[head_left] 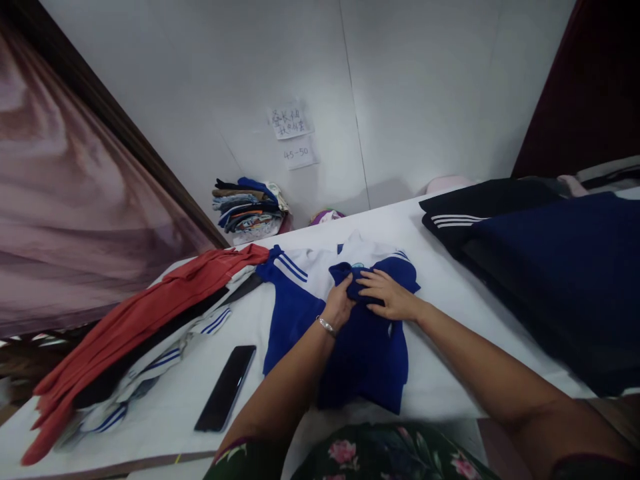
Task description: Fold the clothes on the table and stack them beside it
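Note:
A blue and white jacket (pixel 295 327) with striped shoulders lies on the white table in front of me, partly folded. My left hand (pixel 339 305) is closed on a blue folded part of it, likely a sleeve, near the jacket's middle. A bracelet (pixel 326 325) circles that wrist. Just to the right, my right hand (pixel 393 295) rests on the same blue fabric, fingers spread and pointing left. My hands and forearms hide some of the jacket's front.
Left on the table (pixel 250 440) lie a phone (pixel 226 388) and a heap with a red garment (pixel 165 307) on top. Dark garments (pixel 545 267) are piled at the right. Beyond the far edge stands a folded clothes stack (pixel 250 207), below paper notes (pixel 299 152) on the wall.

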`<state>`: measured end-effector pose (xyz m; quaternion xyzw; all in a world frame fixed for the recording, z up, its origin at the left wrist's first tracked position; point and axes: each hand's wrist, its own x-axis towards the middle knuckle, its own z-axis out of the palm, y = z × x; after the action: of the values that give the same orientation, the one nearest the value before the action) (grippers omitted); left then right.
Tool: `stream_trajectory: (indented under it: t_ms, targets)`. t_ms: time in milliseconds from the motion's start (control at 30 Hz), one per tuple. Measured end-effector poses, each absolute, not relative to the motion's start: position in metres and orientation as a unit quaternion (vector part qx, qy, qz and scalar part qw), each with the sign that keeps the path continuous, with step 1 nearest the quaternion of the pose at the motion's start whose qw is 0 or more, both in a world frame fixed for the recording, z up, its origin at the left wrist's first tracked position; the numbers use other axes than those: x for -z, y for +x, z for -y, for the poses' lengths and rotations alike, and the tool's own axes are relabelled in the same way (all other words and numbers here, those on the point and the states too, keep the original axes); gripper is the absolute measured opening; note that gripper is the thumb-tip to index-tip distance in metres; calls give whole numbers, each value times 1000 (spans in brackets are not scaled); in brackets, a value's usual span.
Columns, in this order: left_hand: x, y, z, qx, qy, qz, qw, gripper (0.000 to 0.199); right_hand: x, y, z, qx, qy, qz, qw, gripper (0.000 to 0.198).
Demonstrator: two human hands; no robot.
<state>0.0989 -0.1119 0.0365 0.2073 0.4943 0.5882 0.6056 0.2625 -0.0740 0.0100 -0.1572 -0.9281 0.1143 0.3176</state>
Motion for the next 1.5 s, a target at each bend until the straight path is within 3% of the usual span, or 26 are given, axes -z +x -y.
stream_trajectory:
  t_ms: [167, 267, 367, 467, 567, 700, 1033, 1300, 1400, 1500]
  targets:
    - [-69, 89, 81, -622, 183, -467, 602, 28, -13, 285, 53, -188, -286, 786, 515, 21]
    - [-101, 86, 56, -638, 211, -430, 603, 38, -16, 303, 62, -254, -401, 675, 564, 25]
    - [-129, 86, 29, -634, 248, -384, 623, 49, -8, 318, 93, -301, -502, 629, 512, 34]
    - [-146, 89, 4, -629, 273, -349, 638, 56, 6, 323, 133, -368, -555, 627, 404, 53]
    - [-156, 92, -20, -630, 282, -322, 648, 59, 14, 315, 166, -447, -550, 630, 318, 73]
    - [-166, 90, -45, -642, 278, -292, 652, 59, 14, 296, 187, -466, -516, 663, 279, 81]
    - [-183, 1, -60, -734, 233, -300, 563, 56, -18, 239, 190, -433, -448, 750, 221, 75]
    - [-133, -69, -29, -760, 141, -404, 489, 48, -11, 199, 180, -432, -370, 813, 123, 50]
    - [-115, -84, -18, -753, 120, -424, 489, 46, -17, 202, 174, -422, -371, 808, 176, 42]
    - [-107, -93, -12, -749, 111, -422, 498, 47, -20, 204, 162, -304, -371, 832, 280, 39]
